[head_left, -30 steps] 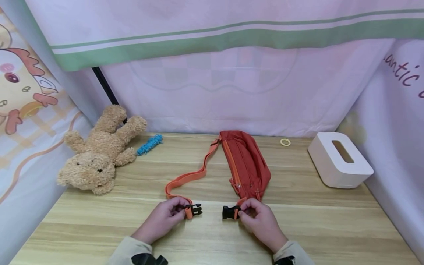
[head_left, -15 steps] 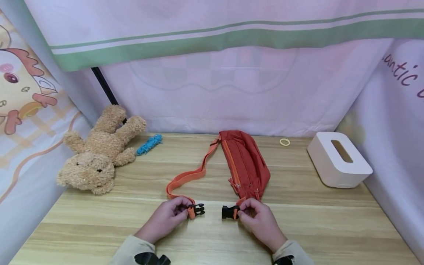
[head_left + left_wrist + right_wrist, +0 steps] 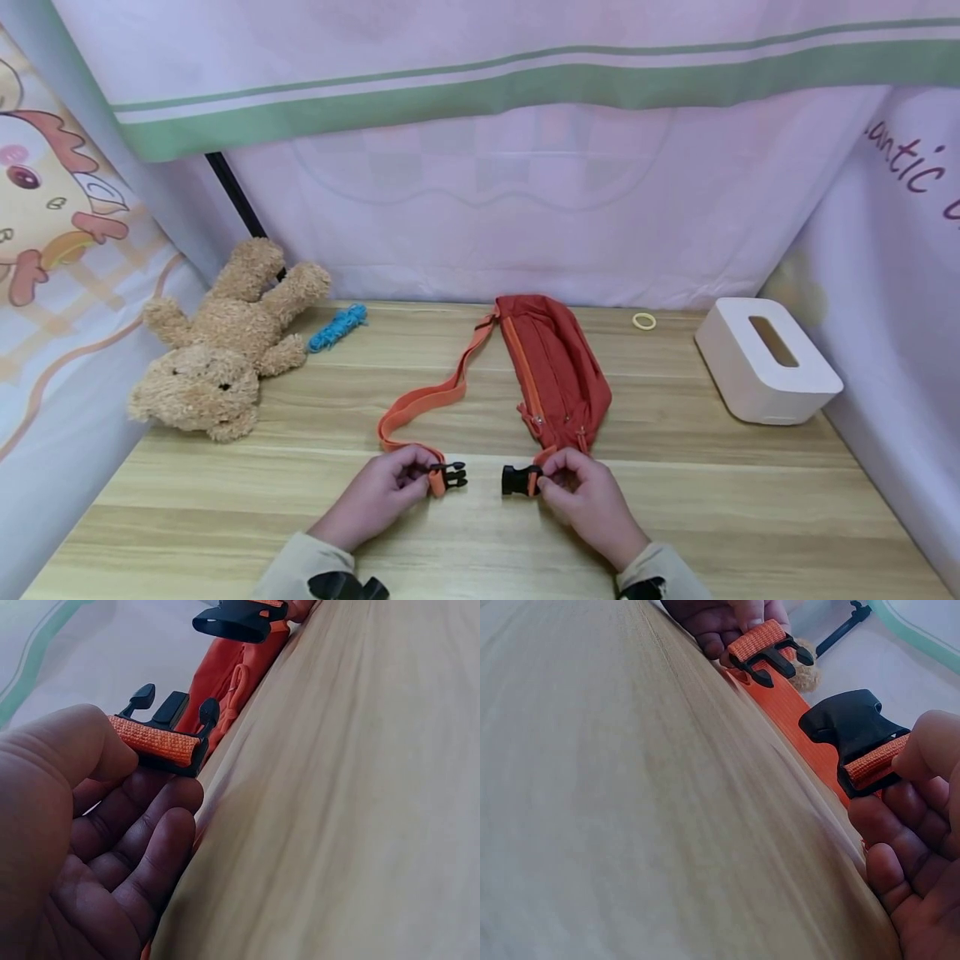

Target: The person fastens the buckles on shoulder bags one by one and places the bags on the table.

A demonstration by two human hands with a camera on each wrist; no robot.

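Observation:
A red waist bag point(image 3: 558, 371) lies on the table with its orange strap point(image 3: 423, 404) looped out to the left. My left hand point(image 3: 378, 496) pinches the pronged buckle half point(image 3: 453, 475) where the strap threads through it; the left wrist view shows its prongs point(image 3: 171, 711) pointing away from the fingers. My right hand point(image 3: 592, 500) pinches the black socket half of the buckle point(image 3: 517, 480) by its short orange webbing. In the right wrist view that socket point(image 3: 851, 731) faces the prongs. A small gap separates the two halves, roughly level with each other.
On the left lies a tan teddy bear point(image 3: 225, 350), with a bundle of blue cord point(image 3: 337, 327) beside it. A pale yellow ring point(image 3: 644, 322) sits behind the bag to the right. At the table's right edge stands a white tissue box point(image 3: 768, 362). Curtains hang behind.
My left hand has moved slightly to the right with the pronged half, narrowing the gap between the buckle halves. My right hand has stayed nearly still.

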